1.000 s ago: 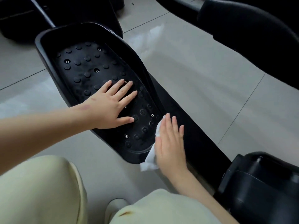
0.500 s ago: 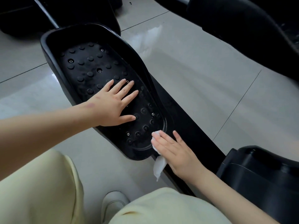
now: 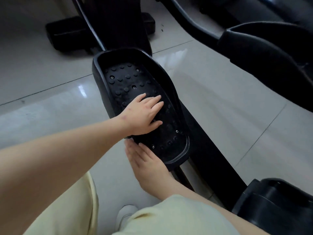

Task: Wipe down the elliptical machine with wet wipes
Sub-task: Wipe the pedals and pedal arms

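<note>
Round from the near right rim of the elliptical's foot pedal [image 3: 128,82], the right hand [image 3: 146,161] now lies against its near left outer edge, fingers [image 3: 133,152] straight and released. The wet wipe is hidden; whether it sits under the palm I cannot tell. Farther on, the left hand [image 3: 144,116] lies flat on the pedal's studded surface, fingers spread, gripping nothing.

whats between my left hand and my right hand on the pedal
Only the raised pedal rim: the left hand lies flat inside it, and the right hand lies against its outer side. The head view shows this.
</note>
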